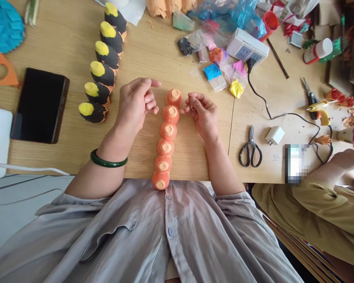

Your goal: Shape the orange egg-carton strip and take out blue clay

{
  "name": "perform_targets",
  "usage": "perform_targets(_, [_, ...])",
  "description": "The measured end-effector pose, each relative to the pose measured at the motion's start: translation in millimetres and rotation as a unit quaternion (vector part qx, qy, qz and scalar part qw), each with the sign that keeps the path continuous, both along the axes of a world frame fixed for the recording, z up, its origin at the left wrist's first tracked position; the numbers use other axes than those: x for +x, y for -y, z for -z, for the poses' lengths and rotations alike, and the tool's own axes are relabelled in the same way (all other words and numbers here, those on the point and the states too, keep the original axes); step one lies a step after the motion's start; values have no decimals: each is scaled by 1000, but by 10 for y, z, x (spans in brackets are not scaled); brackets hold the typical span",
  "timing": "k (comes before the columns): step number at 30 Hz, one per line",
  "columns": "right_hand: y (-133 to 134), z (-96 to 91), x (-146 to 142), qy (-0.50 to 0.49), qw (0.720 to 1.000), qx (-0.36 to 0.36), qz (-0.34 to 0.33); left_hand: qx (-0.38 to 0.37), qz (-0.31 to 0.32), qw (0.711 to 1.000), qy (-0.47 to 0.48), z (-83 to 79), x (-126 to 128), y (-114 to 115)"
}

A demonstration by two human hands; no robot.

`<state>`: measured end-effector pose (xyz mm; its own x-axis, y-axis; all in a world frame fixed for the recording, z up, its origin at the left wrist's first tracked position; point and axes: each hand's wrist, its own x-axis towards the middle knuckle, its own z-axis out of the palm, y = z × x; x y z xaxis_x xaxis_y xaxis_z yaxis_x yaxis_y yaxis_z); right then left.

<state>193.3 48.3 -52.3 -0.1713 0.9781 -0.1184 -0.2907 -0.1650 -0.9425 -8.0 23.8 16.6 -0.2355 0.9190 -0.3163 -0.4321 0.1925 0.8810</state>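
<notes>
The right hand (202, 112) has its fingers curled in, and the fingertips (185, 108) touch the side of the second orange cup (171, 114) from the far end. Whether they pinch it or only rest against it cannot be told. That cup belongs to a row of orange cups (166, 147), six in a line, each touching the next. The row runs from just beyond the fingertips back to the near table edge at the person's shirt.

Across the row, the left hand (135, 102) hovers loosely curled and holds nothing. Its fingers are near the far cups but apart from them. A green bangle (107, 160) sits on that wrist.

Beyond the left hand a row of black-and-yellow cups (103, 70) slants away over the table (61, 31). A dark phone (39, 104) lies flat further out on that side.

Outward from the right hand lie black scissors (250, 148) and a white charger (275, 135). A power strip (247, 49) lies farther off among small bags of coloured clay (224, 74). Well apart, a co-worker's hand (348, 157) rests near a yellow glue gun (320, 108).
</notes>
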Motion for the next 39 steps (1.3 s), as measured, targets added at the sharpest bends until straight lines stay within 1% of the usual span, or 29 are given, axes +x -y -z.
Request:
perform_targets(2, [16, -8, -19, 31, 999, 11, -1, 8, -11, 995, -96, 79, -45, -18])
perform_targets(4, [40, -32, -46, 45, 998, 31, 0, 2, -21, 982, -185, 183, -73, -34])
perform_targets(6, [62, -56, -73, 66, 997, 35, 6, -12, 5, 972, -233, 266, -74, -40])
perform_targets(7, [70, -63, -84, 81, 996, 28, 9, -22, 21, 970, -241, 286, -62, -36])
perform_targets(9, [78, -69, -98, 107, 994, 12, 13, -40, 39, 973, -224, 278, -21, -21])
perform_targets(11, [79, -68, -98, 110, 994, 13, 15, -53, 45, 984, -167, 217, 29, -2])
perform_targets(13, [76, -69, -92, 97, 995, 29, 16, -68, 58, 992, -84, 135, 68, 9])
perform_targets(15, [74, -76, -85, 73, 996, 44, 16, -83, 70, 994, -17, 64, 87, 9])
perform_targets(17, [75, -84, -81, 53, 997, 51, 13, -94, 75, 993, 17, 22, 90, 3])
perform_targets(19, [72, -85, -80, 42, 998, 49, 5, -99, 84, 991, 34, 14, 86, -2])
perform_targets(22, [59, -62, -77, 30, 999, 42, -7, -103, 107, 987, 54, 46, 78, -3])
perform_targets(25, [47, -42, -71, 16, 999, 42, -8, -83, 118, 988, 60, 97, 67, 0])
perform_targets(28, [58, -76, -64, 18, 998, 47, 29, -48, 123, 989, 60, 136, 50, 6])
perform_targets(32, [101, -200, -53, 36, 993, 78, 81, -33, 138, 988, 63, 155, 45, 17])
perform_targets(34, [128, -258, -53, 46, 991, 96, 87, -28, 126, 990, 49, 157, 61, 24])
perform_targets(37, [180, -312, -65, 65, 988, 116, 76, -17, 102, 995, 17, 155, 97, 34])
perform_targets(39, [223, -328, -79, 76, 986, 129, 72, -11, 100, 995, 2, 155, 114, 40])
